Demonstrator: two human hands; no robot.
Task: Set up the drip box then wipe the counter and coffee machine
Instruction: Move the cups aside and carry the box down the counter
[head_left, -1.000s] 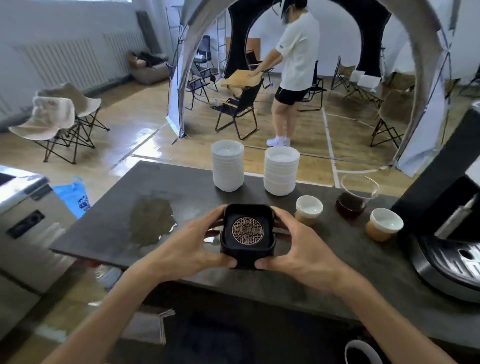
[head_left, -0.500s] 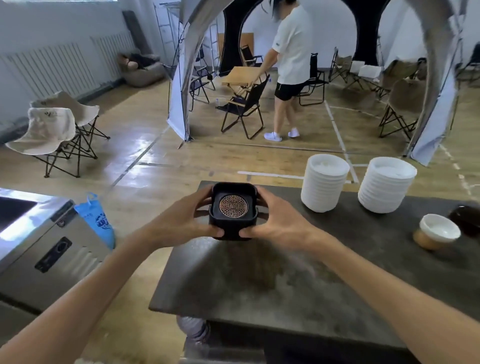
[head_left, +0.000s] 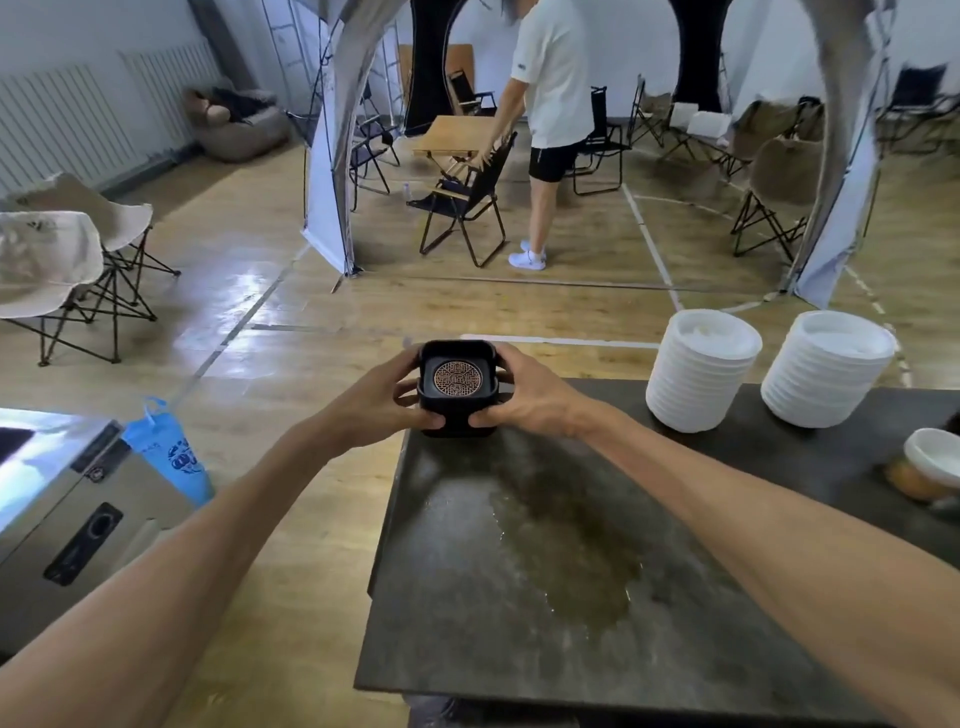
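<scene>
Nearest me, a wet patch (head_left: 566, 545) spreads across the counter (head_left: 467, 639). At the counter's far left corner, my left hand (head_left: 382, 397) and right hand (head_left: 524, 397) clasp the drip box (head_left: 457, 387) from either side. Beyond, right, stand two lid stacks (head_left: 701, 369).

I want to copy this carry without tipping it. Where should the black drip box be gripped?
Grip the drip box by its two opposite side walls, one hand from each side, as the left hand and right hand do. The flat walls suit it, and the grille stays level and facing up.
</scene>
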